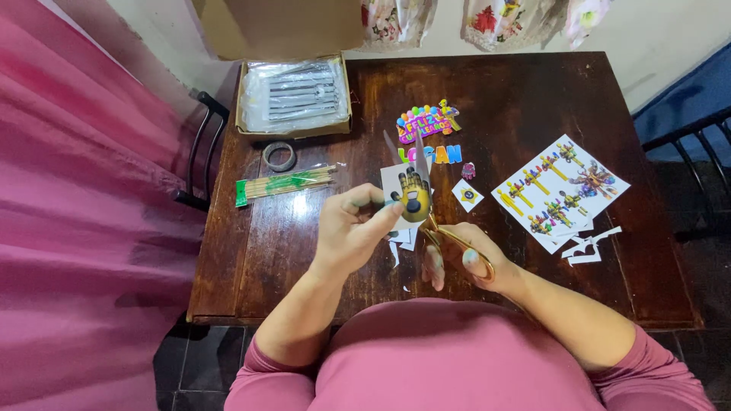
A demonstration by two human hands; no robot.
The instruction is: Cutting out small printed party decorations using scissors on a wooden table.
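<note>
My left hand [352, 232] pinches a small printed paper cutout [411, 194], a yellow and black glove shape with white paper still around it. My right hand [466, 259] grips gold-handled scissors [434, 221], fingers through the loops. The blades point up and away, spread apart around the paper's top edge. Both hands hover above the near middle of a dark wooden table [320, 243].
White paper scraps [590, 247] and a printed sticker sheet [560, 190] lie at right. Colourful cutout letters [426, 122] sit at centre. A packet of wooden skewers [285, 183], a tape roll [279, 155] and an open cardboard box [293, 95] are at left. Pink curtain hangs far left.
</note>
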